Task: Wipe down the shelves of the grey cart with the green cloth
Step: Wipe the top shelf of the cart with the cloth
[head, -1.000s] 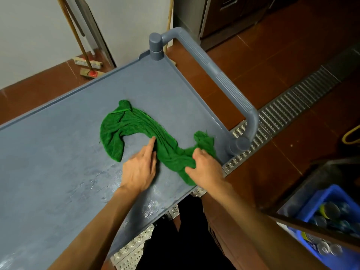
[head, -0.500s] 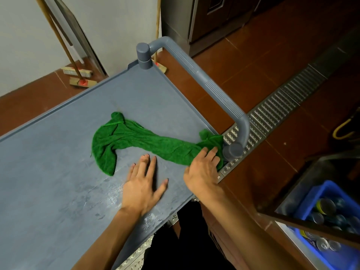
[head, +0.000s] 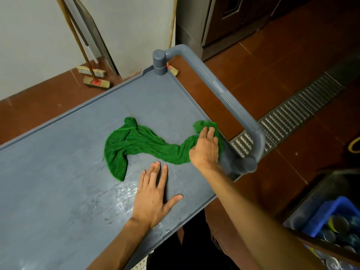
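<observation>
The green cloth [head: 136,145] lies stretched in a wavy band across the top shelf of the grey cart [head: 58,162]. My right hand [head: 205,149] presses with straight fingers on the cloth's right end, close to the shelf's right rim by the handle post. My left hand [head: 153,197] lies flat with fingers spread on the bare shelf, just below the cloth and apart from it. Wet streaks show on the shelf around my left hand.
The cart's grey handle bar [head: 220,94] arches over the right end of the shelf. Two brooms [head: 95,78] lean on the wall behind. A metal floor drain grate [head: 292,114] runs to the right. A blue crate of cans [head: 335,227] sits lower right.
My left hand let go of the cloth and now lies flat on the shelf. My right hand slid the cloth's end rightward and farther along the rim.
</observation>
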The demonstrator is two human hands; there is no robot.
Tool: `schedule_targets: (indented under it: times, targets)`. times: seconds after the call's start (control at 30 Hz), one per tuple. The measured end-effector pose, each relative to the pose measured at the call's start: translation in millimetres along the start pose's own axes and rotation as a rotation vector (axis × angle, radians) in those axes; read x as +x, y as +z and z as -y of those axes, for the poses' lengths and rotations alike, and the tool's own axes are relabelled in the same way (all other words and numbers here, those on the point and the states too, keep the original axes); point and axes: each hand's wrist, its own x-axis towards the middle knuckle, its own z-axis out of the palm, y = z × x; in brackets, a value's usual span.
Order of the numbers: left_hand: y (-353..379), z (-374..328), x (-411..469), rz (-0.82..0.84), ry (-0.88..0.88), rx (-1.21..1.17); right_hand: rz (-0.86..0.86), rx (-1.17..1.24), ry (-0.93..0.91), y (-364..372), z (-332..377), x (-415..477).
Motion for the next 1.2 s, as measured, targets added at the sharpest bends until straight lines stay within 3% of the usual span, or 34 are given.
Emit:
schedule_targets:
  times: [0.4, 0.7, 0.77, 0.83, 0.93, 1.0, 1.07, 1.2]
  targets:
    - [4, 4, 2, -0.079, -0.012, -0.063, 0.14, -0.148, -0.461, -29, 80, 106]
    - [0, 7, 9, -0.17, -0.012, -0.137, 0.155, -0.016, -0.557, -28, 91, 124]
    - [-7, 4, 10, -0.197, -0.097, -0.118, 0.063, -0.091, -0.529, -24, 91, 112]
    - [-12, -6, 6, -0.188, -0.322, -0.099, -0.035, -0.152, -0.458, -13, 92, 91]
    - [-11, -28, -13, -0.132, -0.615, -0.099, 0.043, -0.126, -0.374, 5, 93, 56]
    - [-8, -33, -26, -0.109, -0.746, -0.124, 0.084, -0.242, -0.408, 13, 90, 49]
    - [-6, -30, -36, -0.12, -0.8, -0.156, 0.072, -0.303, -0.453, 13, 84, 51]
    - [-3, -20, -51, -0.193, -0.718, -0.168, -0.011, -0.334, -0.539, 12, 72, 50]
